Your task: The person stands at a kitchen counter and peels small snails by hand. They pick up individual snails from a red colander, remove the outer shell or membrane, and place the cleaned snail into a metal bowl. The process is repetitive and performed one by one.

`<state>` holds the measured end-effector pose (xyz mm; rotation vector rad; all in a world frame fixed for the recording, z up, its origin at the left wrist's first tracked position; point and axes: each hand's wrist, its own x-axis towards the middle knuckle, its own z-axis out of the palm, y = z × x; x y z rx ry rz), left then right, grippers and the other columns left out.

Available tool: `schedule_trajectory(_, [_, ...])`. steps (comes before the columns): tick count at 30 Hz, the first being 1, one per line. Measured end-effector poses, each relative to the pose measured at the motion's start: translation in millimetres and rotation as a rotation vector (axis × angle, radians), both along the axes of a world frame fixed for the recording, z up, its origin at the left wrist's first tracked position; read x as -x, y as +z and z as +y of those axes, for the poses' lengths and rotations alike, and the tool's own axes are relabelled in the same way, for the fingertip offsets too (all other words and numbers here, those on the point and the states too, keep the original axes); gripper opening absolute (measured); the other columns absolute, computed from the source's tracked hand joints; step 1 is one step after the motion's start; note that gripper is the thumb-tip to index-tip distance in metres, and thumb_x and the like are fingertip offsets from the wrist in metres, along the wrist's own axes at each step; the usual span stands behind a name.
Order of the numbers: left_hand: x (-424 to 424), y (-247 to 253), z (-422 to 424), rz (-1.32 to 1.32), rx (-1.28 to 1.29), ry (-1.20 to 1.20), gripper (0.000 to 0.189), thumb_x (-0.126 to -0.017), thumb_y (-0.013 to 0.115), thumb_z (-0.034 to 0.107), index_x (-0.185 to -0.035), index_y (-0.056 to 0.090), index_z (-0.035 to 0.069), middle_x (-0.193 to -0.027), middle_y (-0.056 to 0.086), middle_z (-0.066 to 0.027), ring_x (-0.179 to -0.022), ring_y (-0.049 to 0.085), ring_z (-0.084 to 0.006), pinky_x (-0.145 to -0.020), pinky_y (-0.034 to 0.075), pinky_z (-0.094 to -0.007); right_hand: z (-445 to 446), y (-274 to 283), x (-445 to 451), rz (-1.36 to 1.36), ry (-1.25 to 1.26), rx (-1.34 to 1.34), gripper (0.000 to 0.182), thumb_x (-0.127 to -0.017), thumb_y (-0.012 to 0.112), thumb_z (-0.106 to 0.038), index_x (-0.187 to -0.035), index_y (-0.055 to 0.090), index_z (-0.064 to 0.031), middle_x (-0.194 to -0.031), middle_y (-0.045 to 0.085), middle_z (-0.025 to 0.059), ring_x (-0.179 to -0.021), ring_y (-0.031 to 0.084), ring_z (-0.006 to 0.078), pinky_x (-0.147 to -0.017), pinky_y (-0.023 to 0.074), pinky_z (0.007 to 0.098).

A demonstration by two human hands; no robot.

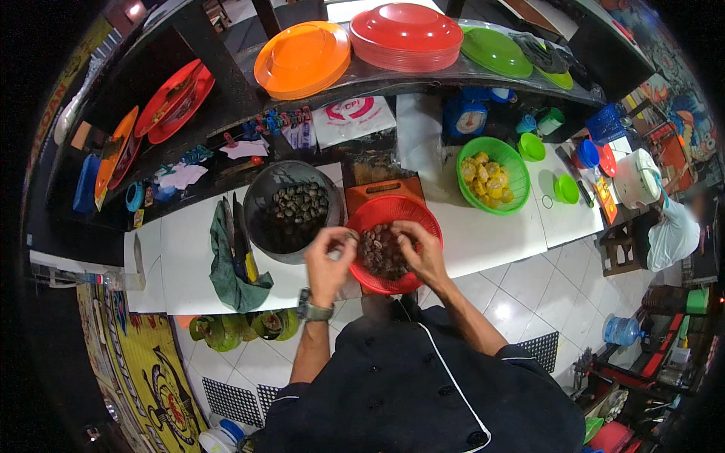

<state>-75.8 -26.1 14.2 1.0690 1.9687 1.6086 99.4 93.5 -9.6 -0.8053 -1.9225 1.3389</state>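
Note:
A red plastic colander holds many brown shellfish, probably clams or cockles. At its left rim is my left hand, blurred, fingers pinched on a small shellfish. My right hand reaches over the colander's right side, thumb and fingers curled near the shells; whether it holds one I cannot tell. Left of the colander stands a dark grey bowl with greyish shellfish in it. An orange cutting board lies partly under the colander.
A green basket of corn pieces stands on the white counter to the right. Knives and a dark green cloth lie left of the bowl. Stacked plates line the shelf above. A person is at the far right.

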Motion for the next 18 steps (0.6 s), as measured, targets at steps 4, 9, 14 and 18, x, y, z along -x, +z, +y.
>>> schedule_trajectory(4, [43, 27, -13, 0.427, 0.163, 0.273, 0.037, -0.084, 0.076, 0.013, -0.117, 0.063, 0.002, -0.114, 0.063, -0.0157, -0.104, 0.062, -0.0299, -0.090, 0.050, -0.0402, 26, -37, -12, -0.360, 0.173, -0.265, 0.022, -0.087, 0.061, -0.003, -0.108, 0.068, -0.0024, -0.099, 0.071, 0.0171, -0.092, 0.070, 0.0329, -0.082, 0.0547, 0.0421])
schedule_trajectory(9, [35, 14, -19, 0.484, 0.143, 0.155, 0.040, -0.085, 0.072, 0.016, -0.121, 0.061, 0.004, -0.125, 0.057, -0.0174, -0.119, 0.052, -0.0375, -0.103, 0.040, -0.0450, 9, -73, 2, -1.016, 0.537, -0.309, 0.020, -0.078, 0.068, -0.017, -0.092, 0.072, -0.0031, -0.093, 0.071, 0.0223, -0.090, 0.069, 0.0397, -0.076, 0.0555, 0.0526])
schedule_trajectory(14, [-1, -10, -21, 0.355, 0.195, 0.012, 0.030, -0.087, 0.070, 0.016, -0.114, 0.065, 0.004, -0.120, 0.061, -0.0177, -0.115, 0.058, -0.0352, -0.097, 0.047, -0.0418, -9, -74, 17, -1.019, 0.500, -0.476, 0.016, -0.079, 0.066, -0.017, -0.084, 0.071, -0.0025, -0.093, 0.072, 0.0215, -0.091, 0.071, 0.0384, -0.079, 0.0560, 0.0505])
schedule_trajectory(18, [-14, -24, -22, 0.283, 0.200, -0.069, 0.028, -0.088, 0.069, 0.014, -0.114, 0.065, 0.003, -0.119, 0.063, -0.0172, -0.115, 0.059, -0.0349, -0.096, 0.047, -0.0411, -7, -67, 18, -1.040, 0.558, -0.462, 0.016, -0.081, 0.064, -0.016, -0.088, 0.071, -0.0039, -0.093, 0.072, 0.0200, -0.092, 0.070, 0.0374, -0.082, 0.0552, 0.0499])
